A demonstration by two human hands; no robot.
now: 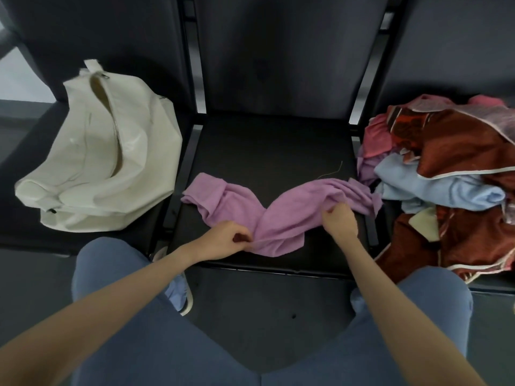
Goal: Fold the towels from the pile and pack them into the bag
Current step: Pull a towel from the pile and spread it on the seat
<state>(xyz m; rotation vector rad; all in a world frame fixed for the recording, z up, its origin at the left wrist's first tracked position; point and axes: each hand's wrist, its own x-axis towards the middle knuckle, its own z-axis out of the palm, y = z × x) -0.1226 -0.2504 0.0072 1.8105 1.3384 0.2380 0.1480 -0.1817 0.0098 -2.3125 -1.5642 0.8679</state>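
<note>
On the middle black seat point(267, 146) lies a lilac towel point(281, 207), crumpled and spread crosswise, its two ends flared toward the seat's far corners and its middle drawn in toward the near edge; the left hand point(223, 240) pinches the towel's near edge at the seat's front, fingers curled round a fold of cloth; the right hand point(338, 220) grips the towel a little farther in and to the right, thumb and fingers closed on a bunched ridge of it; a loose thread point(331, 171) trails on the seat just beyond the towel's right end. Left of the middle seat, on the neighbouring seat, rests a white bag point(111, 154), slumped on its side, its zip open along the top so that a tan lining shows. Right of the middle seat, on the other neighbouring seat, sits the pile of towels point(446, 168): dark red patterned cloth with pale edging on top, a light blue towel and pink ones beneath, the pile's left fringe touching the lilac towel's right end. Nearer than the seat, the person's knees in blue trousers point(145, 316) flank the dark floor.
</note>
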